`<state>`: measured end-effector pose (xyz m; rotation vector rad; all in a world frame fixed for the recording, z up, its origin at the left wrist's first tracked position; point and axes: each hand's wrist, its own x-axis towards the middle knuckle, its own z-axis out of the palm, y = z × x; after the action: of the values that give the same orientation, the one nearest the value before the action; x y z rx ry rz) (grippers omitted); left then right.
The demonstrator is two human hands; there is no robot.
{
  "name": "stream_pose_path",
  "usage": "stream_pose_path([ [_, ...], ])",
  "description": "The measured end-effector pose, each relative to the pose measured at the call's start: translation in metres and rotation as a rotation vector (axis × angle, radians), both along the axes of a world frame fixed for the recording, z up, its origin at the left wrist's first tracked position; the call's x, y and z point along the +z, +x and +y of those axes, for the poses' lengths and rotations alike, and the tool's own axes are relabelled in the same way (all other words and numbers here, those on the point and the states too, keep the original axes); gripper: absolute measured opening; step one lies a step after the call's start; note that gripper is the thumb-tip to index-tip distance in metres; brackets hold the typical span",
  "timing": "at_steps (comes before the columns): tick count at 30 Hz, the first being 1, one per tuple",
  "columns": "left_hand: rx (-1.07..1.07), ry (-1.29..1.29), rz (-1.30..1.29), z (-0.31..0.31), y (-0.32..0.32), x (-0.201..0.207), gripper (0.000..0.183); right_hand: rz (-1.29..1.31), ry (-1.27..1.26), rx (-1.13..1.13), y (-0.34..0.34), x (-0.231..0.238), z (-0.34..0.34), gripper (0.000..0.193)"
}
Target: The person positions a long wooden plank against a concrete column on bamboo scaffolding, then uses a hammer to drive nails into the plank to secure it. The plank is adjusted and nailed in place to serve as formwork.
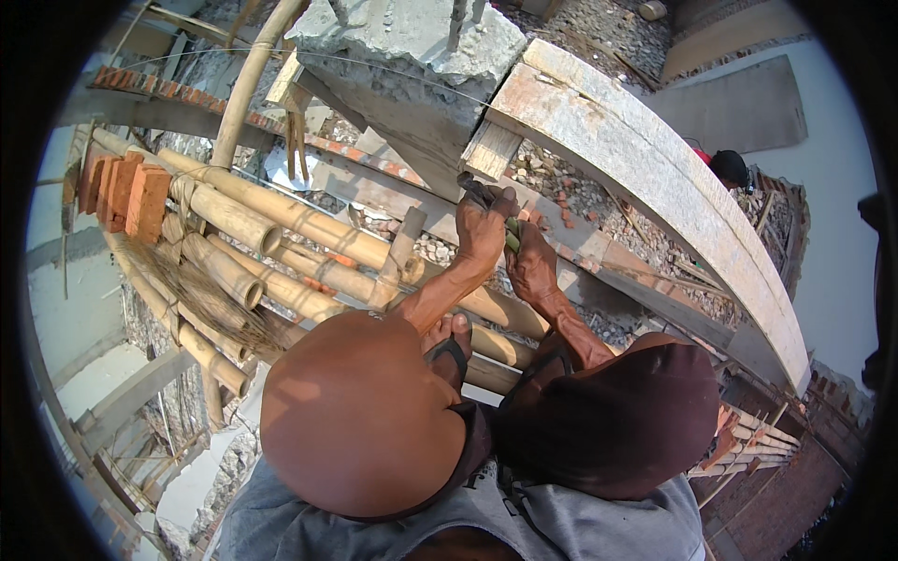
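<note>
My two hands meet in front of my knees, just below a wooden block [491, 150] under a long pale board. My left hand [480, 229] is closed, with a small dark piece [472, 184] showing at its fingertips; its kind is hard to make out. Close beside it, my right hand [533, 266] is closed around a short green handle [512, 234]. Whether the handle and the dark piece belong to one tool I cannot tell. A thin string [402, 70] runs across the rough concrete column [412, 47] toward the board [645, 159].
I squat with sandalled feet [451, 351] on bamboo poles [318, 224] laid as a scaffold. Orange bricks [148, 201] are stacked at its left end. Rubble and a brick wall lie far below. Another person's dark head [728, 168] shows at the right, lower down.
</note>
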<state>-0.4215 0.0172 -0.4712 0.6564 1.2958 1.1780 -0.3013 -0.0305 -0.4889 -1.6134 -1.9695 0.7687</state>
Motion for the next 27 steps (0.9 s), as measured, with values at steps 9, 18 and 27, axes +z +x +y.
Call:
stream_pose_path([
  [9,0.130,0.058,0.174,-0.001,-0.045,0.006,0.030,0.327,-0.057,-0.056,-0.015,-0.064,0.052,0.016],
  [18,-0.266,-0.085,-0.352,0.001,-0.054,0.029,0.034,1.609,-1.774,0.341,0.016,0.012,0.002,0.045],
  [27,-0.037,-0.118,-0.257,0.003,-0.011,0.002,0.013,-0.058,-0.330,-0.015,-0.003,0.029,-0.017,0.053],
])
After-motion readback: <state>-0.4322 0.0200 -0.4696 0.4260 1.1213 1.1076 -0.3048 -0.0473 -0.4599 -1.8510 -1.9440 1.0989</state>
